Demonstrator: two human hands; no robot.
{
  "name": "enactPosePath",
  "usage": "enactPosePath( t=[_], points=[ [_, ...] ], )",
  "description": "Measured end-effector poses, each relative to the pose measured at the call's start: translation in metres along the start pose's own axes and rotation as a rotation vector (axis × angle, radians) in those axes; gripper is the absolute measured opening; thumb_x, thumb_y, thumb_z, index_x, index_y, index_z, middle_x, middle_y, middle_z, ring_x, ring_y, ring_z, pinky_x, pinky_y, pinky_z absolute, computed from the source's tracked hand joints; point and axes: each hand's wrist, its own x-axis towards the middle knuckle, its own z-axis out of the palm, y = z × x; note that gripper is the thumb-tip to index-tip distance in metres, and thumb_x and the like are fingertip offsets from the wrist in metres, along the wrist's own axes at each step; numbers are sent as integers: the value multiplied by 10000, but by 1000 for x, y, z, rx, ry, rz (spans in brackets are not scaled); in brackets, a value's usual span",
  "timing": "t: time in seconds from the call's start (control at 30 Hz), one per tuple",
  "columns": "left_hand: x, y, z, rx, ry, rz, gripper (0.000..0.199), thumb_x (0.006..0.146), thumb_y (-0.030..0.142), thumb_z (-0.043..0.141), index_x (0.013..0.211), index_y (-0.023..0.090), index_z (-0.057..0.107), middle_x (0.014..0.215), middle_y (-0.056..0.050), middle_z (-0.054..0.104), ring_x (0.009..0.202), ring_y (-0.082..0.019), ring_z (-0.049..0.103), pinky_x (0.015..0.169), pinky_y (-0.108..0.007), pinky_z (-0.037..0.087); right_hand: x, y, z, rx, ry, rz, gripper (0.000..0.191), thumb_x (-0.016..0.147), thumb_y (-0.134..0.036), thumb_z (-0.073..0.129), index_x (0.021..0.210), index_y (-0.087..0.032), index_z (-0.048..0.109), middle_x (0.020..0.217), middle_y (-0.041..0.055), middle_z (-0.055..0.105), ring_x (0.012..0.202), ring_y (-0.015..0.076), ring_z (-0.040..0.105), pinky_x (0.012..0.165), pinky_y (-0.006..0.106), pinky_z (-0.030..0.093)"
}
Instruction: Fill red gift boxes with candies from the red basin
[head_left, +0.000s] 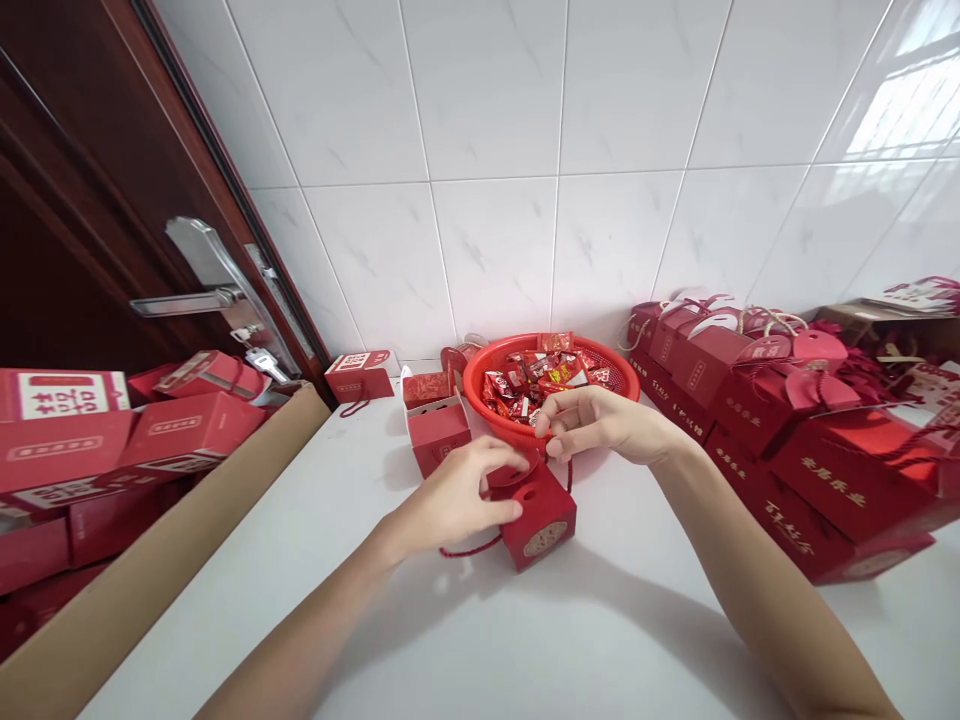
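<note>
A small red gift box (541,515) with a round gold emblem stands on the white table in front of me. A dark red cord (472,550) hangs at its sides. My left hand (450,495) grips the box at its top flap, thumb low and fingers curled over. Just above the box, my right hand (604,425) is closed in a pinch on the red cord. Behind them sits a red plastic basket (474,385) of wrapped candies (551,372). Close to my left hand, another red box (439,435) stands with its top flaps up.
Rows of stacked red boxes (765,400) fill the right side. At left, a cardboard carton (180,540) holds more red boxes (172,430). One red box (360,375) lies near the tiled wall (495,240). A brown door (82,180) with a metal handle (180,303) is at the left.
</note>
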Motion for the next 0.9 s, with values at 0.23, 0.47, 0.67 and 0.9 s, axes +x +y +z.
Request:
enactPosePath(
  t=[0.23, 0.47, 0.67, 0.9],
  points=[
    [-20, 23, -6, -585, 35, 282, 536, 885, 429, 666, 1368, 243, 528, 1479, -121, 492, 1248, -295, 581, 1039, -433, 518, -17, -11, 21, -295, 81, -21, 330, 727, -462, 784, 753, -169, 633, 709, -3, 624, 658, 124, 531, 591, 249, 403],
    [-36, 25, 5, -471, 16, 367, 643, 892, 448, 677, 1469, 292, 441, 1619, -105, 309, 1412, -349, 432, 1170, -511, 391, -29, -19, 48, -704, 386, 19, 294, 764, -365, 696, 630, -201, 493, 603, -31, 541, 566, 108, 454, 527, 255, 308],
    [-46, 26, 9, -187, 42, 575, 677, 865, 402, 693, 1482, 304, 433, 1639, -111, 273, 1500, -384, 261, 1171, -561, 357, -54, -23, 67, -771, 490, -30, 130, 811, -264, 603, 698, -208, 571, 702, 6, 643, 633, 145, 545, 564, 265, 367],
    [-50, 24, 6, -113, 96, 613, 507, 843, 383, 683, 1335, 295, 595, 1531, -114, 455, 1355, -371, 484, 1056, -511, 497, -135, -38, 46, -663, 980, -306, 182, 862, -416, 649, 816, -241, 666, 771, 45, 661, 700, 192, 600, 632, 316, 489]
  ],
)
